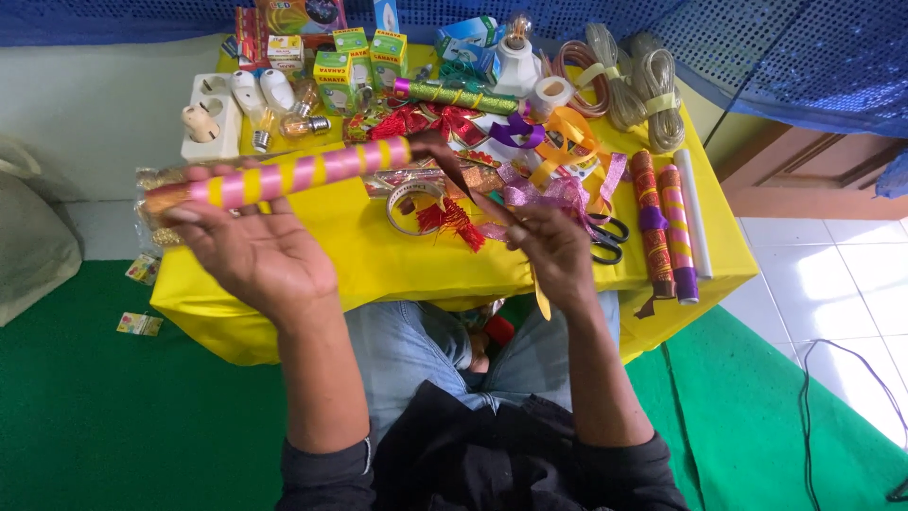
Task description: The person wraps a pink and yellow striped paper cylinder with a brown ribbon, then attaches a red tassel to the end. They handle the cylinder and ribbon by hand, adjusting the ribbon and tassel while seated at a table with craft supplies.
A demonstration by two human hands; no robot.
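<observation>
Seen from the head camera, small green-and-yellow cardboard boxes (352,59) stand at the far edge of the low yellow-covered table (397,265), with a red flat packet (252,33) and a blue-and-white carton (465,40) beside them. Two small printed paper slips (140,324) lie on the green floor mat (113,416) to the left.

A white plastic socket block (210,118) holds a cream plug, and clear glass bulbs (284,109) lie just beside it.

The left hand (253,248) grasps a long roll of pink-and-yellow striped wrapping paper (293,174), thumb over it, the roll lying slantwise above the table's near left part. The right hand (553,248) pinches a dark brown ribbon strip (452,163) that runs up to the roll's right end.

Around them lie red tasselled ribbon (454,223), purple and orange ribbon loops (549,142), black-handled scissors (607,238), two upright patterned paper rolls (662,227), a white tube (695,213) and coils of pale cord (643,85).
</observation>
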